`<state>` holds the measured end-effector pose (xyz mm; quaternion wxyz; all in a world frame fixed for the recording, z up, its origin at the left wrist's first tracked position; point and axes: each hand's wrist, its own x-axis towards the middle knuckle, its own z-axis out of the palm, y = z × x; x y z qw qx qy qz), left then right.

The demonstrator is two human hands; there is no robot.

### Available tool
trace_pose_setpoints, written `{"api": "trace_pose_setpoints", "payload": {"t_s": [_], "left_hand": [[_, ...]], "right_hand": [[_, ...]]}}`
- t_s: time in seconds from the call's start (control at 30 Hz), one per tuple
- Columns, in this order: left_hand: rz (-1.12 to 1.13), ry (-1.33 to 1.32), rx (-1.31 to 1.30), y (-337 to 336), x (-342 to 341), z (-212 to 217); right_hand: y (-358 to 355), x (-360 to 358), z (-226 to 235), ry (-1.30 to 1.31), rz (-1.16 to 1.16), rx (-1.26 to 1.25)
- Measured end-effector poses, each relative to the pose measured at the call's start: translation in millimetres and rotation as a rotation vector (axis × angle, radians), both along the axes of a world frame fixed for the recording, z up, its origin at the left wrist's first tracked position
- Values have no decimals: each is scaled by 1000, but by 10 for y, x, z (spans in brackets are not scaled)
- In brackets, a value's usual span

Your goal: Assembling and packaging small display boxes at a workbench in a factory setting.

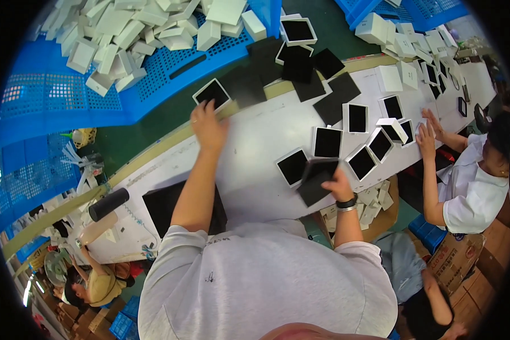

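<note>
My left hand reaches forward over the table, its fingertips on the black pad inside an open white box; the thumb stands apart from the box. Black square sheets, apparently a small stack, are gripped in my right hand, slightly blurred. Just beyond them lie open white boxes with black pads inside, among them one box partly behind the sheets and another box farther back. More loose black sheets are scattered toward the table's far edge.
A large blue crate heaped with white boxes stands at the far left. A black slab rests by my left forearm. At right, a co-worker's hands work near more boxes. A carton of white pieces stands below the table edge.
</note>
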<state>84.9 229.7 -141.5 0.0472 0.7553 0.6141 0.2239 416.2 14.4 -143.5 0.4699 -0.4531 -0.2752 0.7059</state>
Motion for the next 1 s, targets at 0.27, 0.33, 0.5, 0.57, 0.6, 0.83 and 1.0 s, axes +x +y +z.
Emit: {"api": "trace_pose_setpoints", "payload": {"t_s": [0.27,0.33,0.5,0.57,0.6,0.83,1.0], "left_hand": [[-505,230,-513,-720,140,-21],[-765,-69,-614,-1055,275,-7],[-440,-230,-241,-281,521,14],[-187,-280,-175,682,603,306],[-98,-117,128,1083,541,206],[175,138,-116,2380,139,-46],[131,-87,-7,1897,-381,40]], "right_hand": [[28,-167,-348,-227,-155,-87],[114,32,-169,-317,-336,-139],[300,31,221,-206,-622,23],[168,44,251,-324,-447,-48],[176,-69,347,-341,-382,-57],[-33,-667,583,-153,-87,-83],[169,-546,985,-657,153,-114]]}}
